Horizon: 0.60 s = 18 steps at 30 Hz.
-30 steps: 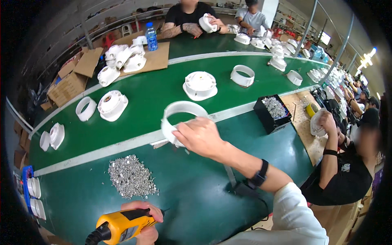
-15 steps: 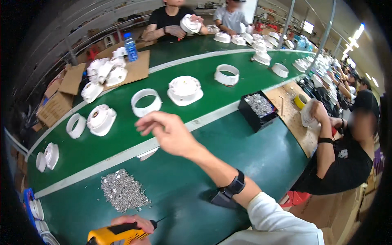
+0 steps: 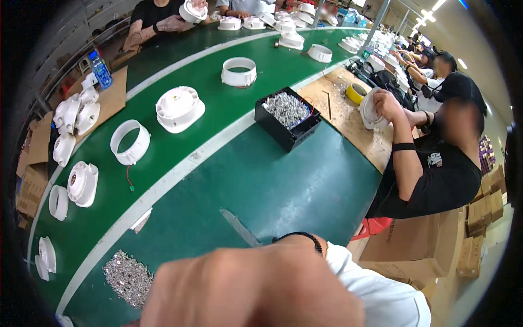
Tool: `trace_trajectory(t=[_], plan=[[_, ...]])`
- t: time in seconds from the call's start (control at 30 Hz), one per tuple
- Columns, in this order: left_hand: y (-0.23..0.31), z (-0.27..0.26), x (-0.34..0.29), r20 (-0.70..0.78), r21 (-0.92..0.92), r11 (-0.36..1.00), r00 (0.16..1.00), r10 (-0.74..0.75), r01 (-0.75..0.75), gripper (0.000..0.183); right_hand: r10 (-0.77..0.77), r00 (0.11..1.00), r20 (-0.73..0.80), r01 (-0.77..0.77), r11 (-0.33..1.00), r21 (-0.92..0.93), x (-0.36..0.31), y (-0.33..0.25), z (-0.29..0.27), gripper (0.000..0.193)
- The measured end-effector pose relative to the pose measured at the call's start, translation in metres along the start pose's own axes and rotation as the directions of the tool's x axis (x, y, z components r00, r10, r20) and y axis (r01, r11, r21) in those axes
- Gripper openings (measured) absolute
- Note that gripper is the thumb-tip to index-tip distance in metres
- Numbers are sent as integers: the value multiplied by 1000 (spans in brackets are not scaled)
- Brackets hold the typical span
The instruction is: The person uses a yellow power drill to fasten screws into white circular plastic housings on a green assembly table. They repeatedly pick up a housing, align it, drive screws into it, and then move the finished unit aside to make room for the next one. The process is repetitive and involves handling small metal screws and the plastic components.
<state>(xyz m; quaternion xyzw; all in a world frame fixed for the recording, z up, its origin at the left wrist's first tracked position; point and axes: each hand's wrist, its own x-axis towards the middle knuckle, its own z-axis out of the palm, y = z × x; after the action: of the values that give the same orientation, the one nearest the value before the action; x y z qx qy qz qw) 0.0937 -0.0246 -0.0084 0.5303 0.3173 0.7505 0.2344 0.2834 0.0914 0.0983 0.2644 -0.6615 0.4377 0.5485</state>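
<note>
My right hand (image 3: 256, 291) is raised very close in front of the view at the bottom, large and blurred, with its back and knuckles showing. Its fingers are hidden, so whether it holds anything does not show. A dark band circles the wrist below a white sleeve. Partly covered by this hand, a pile of small silvery metal pieces (image 3: 127, 275) lies on the green tabletop (image 3: 201, 210). My left hand is out of view. Beyond, a white ring (image 3: 140, 150) with a red wire and a white round housing (image 3: 180, 109) sit on the green belt.
A black box (image 3: 272, 128) of small metal parts stands near the belt's pale edge strip. Beside it are a wooden board (image 3: 332, 117) and a yellow tape roll (image 3: 356, 94). At right, a co-worker holds a white part (image 3: 371, 111). More white housings line the belt.
My right hand has drawn back from over the belt toward the view. The left hand and the yellow drill it held have left the picture. The view has swung right and down.
</note>
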Motion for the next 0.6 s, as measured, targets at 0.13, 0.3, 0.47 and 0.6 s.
trace_trajectory(t=[0.13,0.3,0.47,0.6], plan=[[-12,23,13,48,-164,986,998,28,-19,53,0,1000,6,0,998,-57,-3,0,3,9],[-18,59,28,60,-390,917,992,113,-81,51,10,1000,12,-9,996,-93,-6,3,10,7],[-17,92,40,10,-596,786,977,215,-167,48,8,1000,20,-6,995,-101,-4,8,15,6],[-14,123,47,-68,-767,590,946,316,-252,47,4,1000,27,0,991,-137,0,6,19,7]])
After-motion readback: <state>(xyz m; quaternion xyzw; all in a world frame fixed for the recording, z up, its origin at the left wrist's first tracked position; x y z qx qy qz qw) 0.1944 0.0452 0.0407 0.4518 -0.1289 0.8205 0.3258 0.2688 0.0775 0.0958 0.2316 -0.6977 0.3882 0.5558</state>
